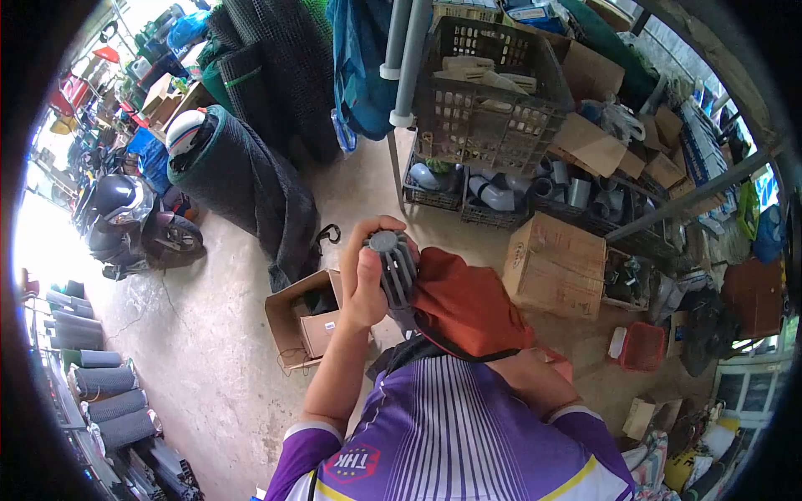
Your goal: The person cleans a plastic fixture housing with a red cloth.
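My left hand point(365, 280) is closed around a dark grey plastic fitting point(398, 275) with a round cap and slotted, ribbed sides. The thumb lies along its near side, while the fingers curl over the far side. An orange-red cloth point(468, 305) with a dark edge bunches against the fitting's right side. Behind that cloth runs my right forearm point(539, 380); the cloth covers my right hand, so its fingers are hidden. Both arms are raised in front of my chest, above the floor.
Below my left arm sits an open cardboard box point(284, 330). A closed carton point(555, 265) stands to the right, near a red basket point(643, 346). Black crates point(493, 125) with grey pipe elbows point(493, 196) are ahead. Rolled mesh point(238, 179) and a motorbike point(138, 221) stand left.
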A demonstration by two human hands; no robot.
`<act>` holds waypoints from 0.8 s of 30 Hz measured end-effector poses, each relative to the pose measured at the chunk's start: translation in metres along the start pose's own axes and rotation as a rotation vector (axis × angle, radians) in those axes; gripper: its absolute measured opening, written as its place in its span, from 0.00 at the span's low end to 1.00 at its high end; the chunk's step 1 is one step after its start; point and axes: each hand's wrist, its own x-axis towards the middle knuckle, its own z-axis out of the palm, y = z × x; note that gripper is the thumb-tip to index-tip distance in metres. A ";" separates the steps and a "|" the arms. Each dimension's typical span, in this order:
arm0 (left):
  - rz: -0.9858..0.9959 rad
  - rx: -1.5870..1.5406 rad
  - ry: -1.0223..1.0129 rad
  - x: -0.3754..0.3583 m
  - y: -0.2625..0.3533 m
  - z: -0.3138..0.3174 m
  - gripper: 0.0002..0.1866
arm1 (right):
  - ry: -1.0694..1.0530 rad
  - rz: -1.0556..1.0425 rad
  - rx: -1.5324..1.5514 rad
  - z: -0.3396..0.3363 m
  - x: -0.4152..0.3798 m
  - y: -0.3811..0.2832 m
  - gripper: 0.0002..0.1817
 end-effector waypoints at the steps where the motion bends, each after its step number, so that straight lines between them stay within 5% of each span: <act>1: 0.007 -0.014 0.013 0.000 -0.002 0.000 0.36 | -0.085 0.066 0.010 -0.011 0.006 -0.006 0.22; 7: 0.022 0.089 0.000 -0.008 -0.010 0.005 0.33 | -0.016 0.452 0.762 -0.010 -0.013 -0.005 0.26; 14: 0.197 0.225 -0.091 0.008 -0.015 -0.022 0.45 | -0.121 0.160 0.142 0.005 -0.006 -0.003 0.18; 17: 0.113 0.172 -0.010 0.002 -0.029 -0.019 0.45 | -0.122 0.129 0.038 -0.003 0.005 0.001 0.14; 21: 0.078 0.018 0.005 0.001 -0.026 -0.007 0.43 | 0.209 -0.074 -0.088 -0.004 -0.007 0.013 0.13; 24: 0.042 -0.024 -0.027 0.001 -0.015 0.000 0.41 | 0.089 0.187 -0.090 -0.006 -0.012 0.007 0.15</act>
